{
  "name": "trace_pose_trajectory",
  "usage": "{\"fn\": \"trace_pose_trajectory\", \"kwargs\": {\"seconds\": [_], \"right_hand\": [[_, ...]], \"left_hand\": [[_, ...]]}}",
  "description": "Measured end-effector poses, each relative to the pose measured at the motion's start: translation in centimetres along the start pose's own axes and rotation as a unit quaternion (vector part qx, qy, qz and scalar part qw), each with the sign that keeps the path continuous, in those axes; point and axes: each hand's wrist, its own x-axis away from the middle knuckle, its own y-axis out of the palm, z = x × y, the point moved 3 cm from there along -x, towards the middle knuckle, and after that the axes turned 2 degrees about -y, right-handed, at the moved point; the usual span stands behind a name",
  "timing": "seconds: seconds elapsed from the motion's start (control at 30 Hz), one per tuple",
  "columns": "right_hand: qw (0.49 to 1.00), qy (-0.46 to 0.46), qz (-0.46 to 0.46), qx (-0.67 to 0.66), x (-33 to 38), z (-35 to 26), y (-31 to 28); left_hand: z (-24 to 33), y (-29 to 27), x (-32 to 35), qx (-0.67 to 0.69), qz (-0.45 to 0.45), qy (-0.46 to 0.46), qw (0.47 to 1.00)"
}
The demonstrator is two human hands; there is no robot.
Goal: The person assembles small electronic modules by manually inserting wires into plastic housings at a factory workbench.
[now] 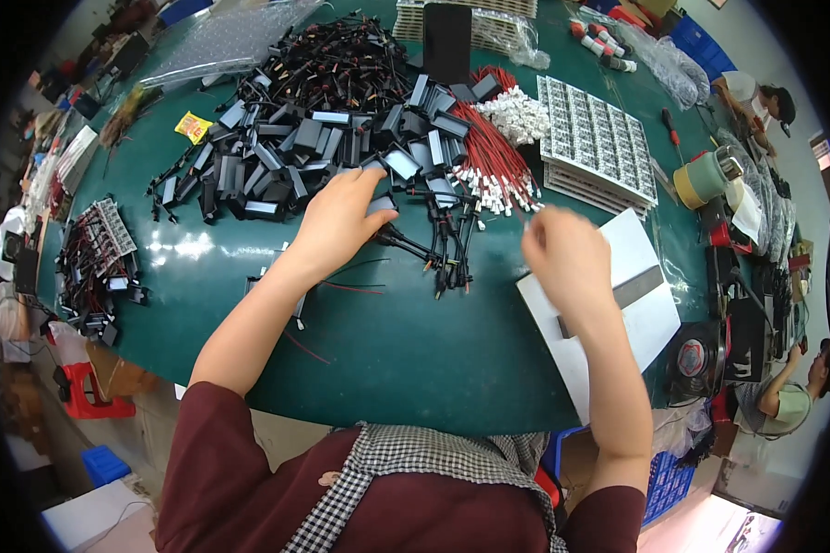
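My left hand reaches to the near edge of a heap of black casings, thumb and fingers apart around a casing, without a clear grip. Just right of it, several short black cables lie on the green table. My right hand, slightly blurred, is closed beside the white-tipped ends of a bundle of red wires; what its fingers pinch is too small to make out. Under my right forearm lies a white board with a dark grey bar across it.
Behind the casings rises a mound of black cables, with a dark upright phone-like slab beside it. White connectors and stacked circuit-board panels stand at right. Another bunch of wired parts lies far left. Two people sit beyond the table's right side.
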Motion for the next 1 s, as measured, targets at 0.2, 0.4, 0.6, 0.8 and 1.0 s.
{"fn": "trace_pose_trajectory", "kwargs": {"seconds": [0.2, 0.4, 0.6, 0.8, 1.0], "right_hand": [[0.994, -0.024, -0.105, -0.015, 12.2, -3.4, 0.2], [0.989, -0.019, -0.14, 0.043, 13.8, -3.3, 2.3], [0.994, -0.05, -0.07, 0.074, 10.6, -4.7, 5.2], [0.973, -0.111, -0.192, 0.069, 13.1, -3.1, 3.7], [0.989, -0.126, -0.079, 0.002, 11.9, -4.2, 3.8]], "left_hand": [[-0.1, 0.9, -0.8, -0.227, -0.02, 0.054, 0.972], [2.7, -1.2, 0.8, -0.166, 0.055, 0.066, 0.982], [4.7, 0.5, 5.8, 0.511, -0.093, -0.155, 0.84], [4.0, 3.0, 7.2, 0.603, -0.123, -0.205, 0.761], [3.7, 3.7, 7.1, 0.634, -0.128, -0.221, 0.73]]}}
